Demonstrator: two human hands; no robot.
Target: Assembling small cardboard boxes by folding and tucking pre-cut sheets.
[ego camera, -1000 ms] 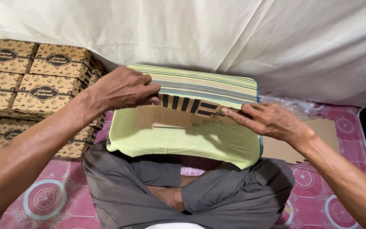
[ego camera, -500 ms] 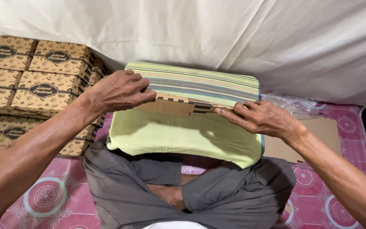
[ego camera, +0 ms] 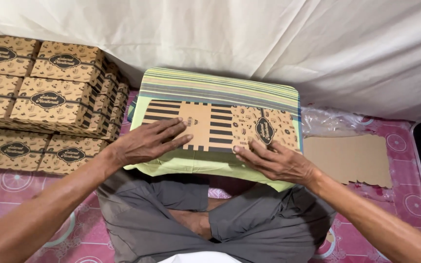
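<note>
both hands lie flat, fingers spread, on a flattened brown printed cardboard box blank [ego camera: 220,125] atop a striped green cushion [ego camera: 220,87]: left hand [ego camera: 149,141] on its left part, right hand [ego camera: 274,160] at its near edge.

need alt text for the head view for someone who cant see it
Both hands, left hand and right hand, press a flat printed cardboard box blank onto a green striped cushion on a seated person's lap. Folded boxes are stacked at left; plain cardboard sheets lie at right on a pink patterned mat.
</note>
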